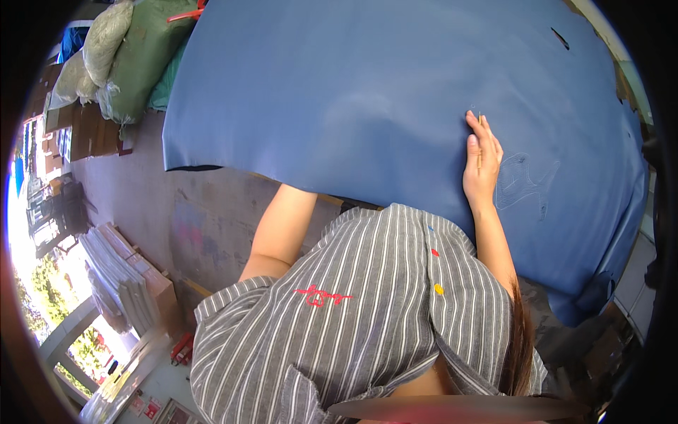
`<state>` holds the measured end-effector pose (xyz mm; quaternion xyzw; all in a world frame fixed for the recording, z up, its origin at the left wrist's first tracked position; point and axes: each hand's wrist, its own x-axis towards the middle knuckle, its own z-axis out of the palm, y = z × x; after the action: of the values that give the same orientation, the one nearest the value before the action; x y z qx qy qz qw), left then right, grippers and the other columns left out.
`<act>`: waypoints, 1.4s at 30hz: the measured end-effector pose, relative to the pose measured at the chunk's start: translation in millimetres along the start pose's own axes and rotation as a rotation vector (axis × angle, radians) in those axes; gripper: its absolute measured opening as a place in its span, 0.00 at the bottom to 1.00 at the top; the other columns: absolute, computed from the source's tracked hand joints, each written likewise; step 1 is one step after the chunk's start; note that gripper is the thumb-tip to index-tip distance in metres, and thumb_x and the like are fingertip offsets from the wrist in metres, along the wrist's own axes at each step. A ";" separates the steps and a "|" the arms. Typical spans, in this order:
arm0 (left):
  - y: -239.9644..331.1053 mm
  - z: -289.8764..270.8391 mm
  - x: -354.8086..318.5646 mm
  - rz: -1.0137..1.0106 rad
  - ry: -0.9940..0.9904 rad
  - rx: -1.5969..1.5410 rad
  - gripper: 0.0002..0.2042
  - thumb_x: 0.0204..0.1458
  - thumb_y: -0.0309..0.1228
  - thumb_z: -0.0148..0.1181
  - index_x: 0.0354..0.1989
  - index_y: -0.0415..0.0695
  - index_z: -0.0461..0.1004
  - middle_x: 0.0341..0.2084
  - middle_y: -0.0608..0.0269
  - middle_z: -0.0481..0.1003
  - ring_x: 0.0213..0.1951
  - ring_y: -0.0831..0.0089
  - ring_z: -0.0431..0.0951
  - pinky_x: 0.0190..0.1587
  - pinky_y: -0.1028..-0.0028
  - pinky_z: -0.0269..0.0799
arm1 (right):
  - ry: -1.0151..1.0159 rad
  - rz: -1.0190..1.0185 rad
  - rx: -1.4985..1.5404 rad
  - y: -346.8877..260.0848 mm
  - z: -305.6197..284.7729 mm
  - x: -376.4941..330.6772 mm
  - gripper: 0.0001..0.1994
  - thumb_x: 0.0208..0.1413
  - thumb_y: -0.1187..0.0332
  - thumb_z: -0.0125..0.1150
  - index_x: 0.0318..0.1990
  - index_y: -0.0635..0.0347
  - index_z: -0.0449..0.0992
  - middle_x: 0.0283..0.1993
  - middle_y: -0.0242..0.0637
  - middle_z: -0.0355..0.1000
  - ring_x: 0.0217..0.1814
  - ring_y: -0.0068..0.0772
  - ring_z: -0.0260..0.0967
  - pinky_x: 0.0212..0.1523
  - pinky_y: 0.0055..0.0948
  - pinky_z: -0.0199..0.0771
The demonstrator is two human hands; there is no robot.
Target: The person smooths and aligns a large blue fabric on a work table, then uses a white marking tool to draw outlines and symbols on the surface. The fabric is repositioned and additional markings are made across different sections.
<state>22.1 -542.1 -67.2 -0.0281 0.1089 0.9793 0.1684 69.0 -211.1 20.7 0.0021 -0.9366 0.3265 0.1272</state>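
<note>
A wide blue leather-like sheet [367, 78], the thing being worked on, fills most of the scene from centre to right, its uneven near edge sagging toward the wearer and covering nearly all of what carries it. Next in size comes the wearer's grey striped shirt [353, 297], close against that near edge. At the far left a bulging green sack [145, 63] leans beside the sheet, and at the near left a stack of flat panels [120, 275] stands over the grey floor [120, 169]. The left forearm [282, 226] passes beneath the sheet's near edge, so the left hand is hidden and I cannot tell the state of its grip. The right hand [482, 155] rests on the sheet right of the middle, fingers close together and pointing far, its grip closed around a slim yellowish pen. Just right of that hand lie pale drawn outlines [526, 182], and a dark slit [560, 38] shows in the sheet's far right part. Judging by these lines, marking looks done on one patch only; the broad left and middle show no clear outlines, so much of the surface seems left unmarked. Smallest is a faint pale mark [472, 106] just beyond the fingertips.
</note>
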 end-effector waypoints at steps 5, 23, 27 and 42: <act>4.0 4.5 -7.5 0.011 0.017 0.003 0.24 0.68 0.46 0.42 0.62 0.40 0.69 0.63 0.55 0.70 0.64 0.57 0.67 0.69 0.55 0.59 | 0.004 0.185 0.597 -26.0 -6.3 6.7 0.16 0.73 0.64 0.46 0.55 0.61 0.78 0.53 0.37 0.76 0.58 0.33 0.72 0.62 0.32 0.68; 3.1 7.1 -26.9 0.020 0.041 -0.012 0.24 0.68 0.46 0.43 0.61 0.40 0.69 0.62 0.55 0.70 0.64 0.58 0.67 0.68 0.56 0.61 | -0.430 0.074 0.827 -109.5 37.8 24.9 0.02 0.61 0.75 0.56 0.38 0.61 0.74 0.32 0.31 0.71 0.36 0.23 0.70 0.40 0.25 0.71; 4.3 7.0 -26.9 0.019 0.040 -0.010 0.24 0.68 0.46 0.43 0.61 0.40 0.69 0.62 0.55 0.70 0.64 0.58 0.68 0.68 0.56 0.61 | -0.409 -0.054 0.805 -111.0 38.6 20.8 0.02 0.60 0.75 0.58 0.39 0.62 0.75 0.34 0.34 0.72 0.38 0.27 0.71 0.40 0.27 0.73; 4.9 8.8 -26.3 0.009 0.052 -0.001 0.24 0.68 0.46 0.44 0.61 0.41 0.69 0.61 0.55 0.70 0.63 0.58 0.68 0.67 0.56 0.62 | -0.387 -0.103 0.703 -111.2 36.6 22.4 0.02 0.58 0.74 0.57 0.36 0.62 0.75 0.32 0.35 0.71 0.35 0.28 0.71 0.37 0.27 0.72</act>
<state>45.1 -553.2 -55.2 -0.0533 0.1131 0.9790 0.1612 48.3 -319.2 66.3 0.1538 -0.7731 0.6138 -0.0440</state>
